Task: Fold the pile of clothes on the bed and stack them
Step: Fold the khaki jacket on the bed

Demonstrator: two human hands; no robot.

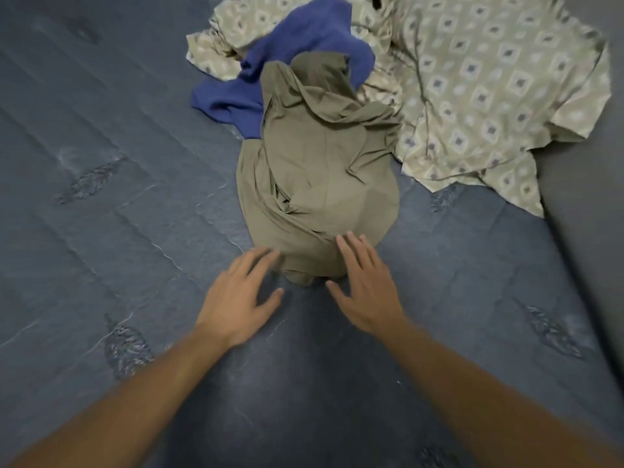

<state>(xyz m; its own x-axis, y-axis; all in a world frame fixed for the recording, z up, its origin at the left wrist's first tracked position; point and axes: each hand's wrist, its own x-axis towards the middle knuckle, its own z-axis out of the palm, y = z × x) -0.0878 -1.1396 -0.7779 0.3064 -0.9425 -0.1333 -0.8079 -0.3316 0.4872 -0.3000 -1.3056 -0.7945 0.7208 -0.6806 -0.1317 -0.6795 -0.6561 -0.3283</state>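
An olive-green garment (320, 170) lies crumpled in the middle of the bed, its near end bunched toward me. Behind it a blue garment (304, 38) lies on a cream patterned cloth (489, 79) spread toward the back right. My left hand (239, 295) hovers with fingers spread at the olive garment's near left edge, fingertips at the fabric. My right hand (364, 288) is spread the same way at the near right edge, fingertips touching the cloth. Neither hand holds anything.
The bed is covered by a dark blue quilted sheet (101, 197) with leaf motifs, stretching wide to the left and toward me. A grey edge (594, 231) runs along the right side.
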